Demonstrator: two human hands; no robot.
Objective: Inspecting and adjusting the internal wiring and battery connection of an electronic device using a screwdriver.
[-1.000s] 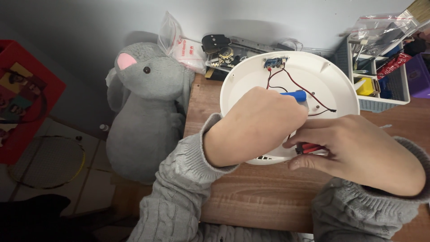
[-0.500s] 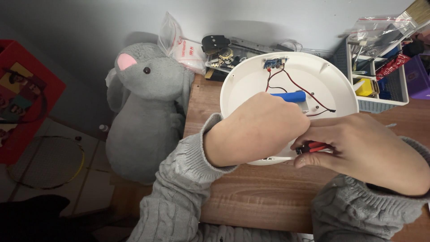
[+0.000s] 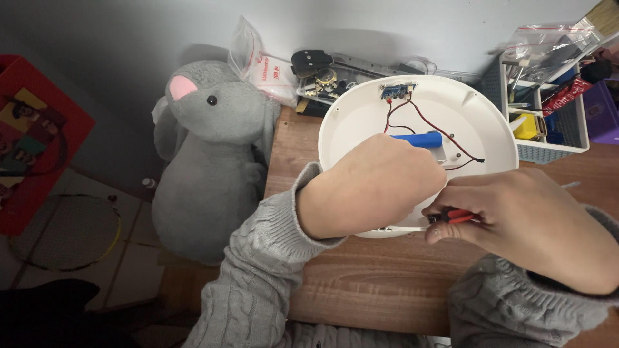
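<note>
One round white plastic lamp housing (image 3: 480,113) sits open side up on the brown wooden desk (image 3: 387,290), at the desk's far edge. Inside the housing: one small blue circuit board (image 3: 394,91) at the far rim, one blue cylindrical cell (image 3: 419,139) near the middle, red and black wires (image 3: 438,125) running from the board toward the near right of the housing. Left hand (image 3: 371,187) is curled over the near part of the housing, knuckles up; fingers are hidden below, so I cannot tell what, if anything, it grips. Right hand (image 3: 525,219) sits at the housing's near right rim, closed around one red-handled small tool (image 3: 454,216); only the handle end shows, tip is hidden between the two hands. Both arms in grey cable-knit sleeves (image 3: 258,283). Left of the housing, off the desk: one grey plush rabbit (image 3: 209,161) with a pink ear. Behind the housing: one clear zip bag (image 3: 258,61), one heap of dark metal parts (image 3: 319,74). Right of the housing: one white mesh organiser tray (image 3: 567,132) with mixed small items.
</note>
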